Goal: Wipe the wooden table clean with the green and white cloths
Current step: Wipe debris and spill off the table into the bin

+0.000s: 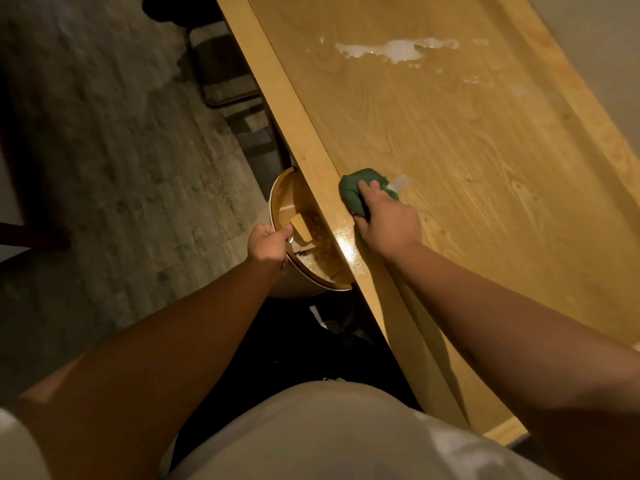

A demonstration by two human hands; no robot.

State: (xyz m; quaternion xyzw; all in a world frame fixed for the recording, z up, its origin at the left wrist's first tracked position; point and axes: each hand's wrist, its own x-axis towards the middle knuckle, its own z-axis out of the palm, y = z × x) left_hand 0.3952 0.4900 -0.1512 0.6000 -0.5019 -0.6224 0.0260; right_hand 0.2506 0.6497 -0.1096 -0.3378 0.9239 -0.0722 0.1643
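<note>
The long wooden table (450,140) runs from the lower right up to the top centre. My right hand (386,220) grips a bunched green cloth (355,188) against the tabletop near its left edge. A small pale scrap (398,183) lies just beyond the cloth. My left hand (268,242) holds the rim of a round metal bowl (294,209) just below the table's edge; bits of debris lie inside it. A white smear (394,50) spreads across the far part of the tabletop. No white cloth is in view.
A dark chair (225,71) stands by the table's left side further off. Worn tiled floor (104,150) fills the left. A pale wall (595,46) borders the table's right side.
</note>
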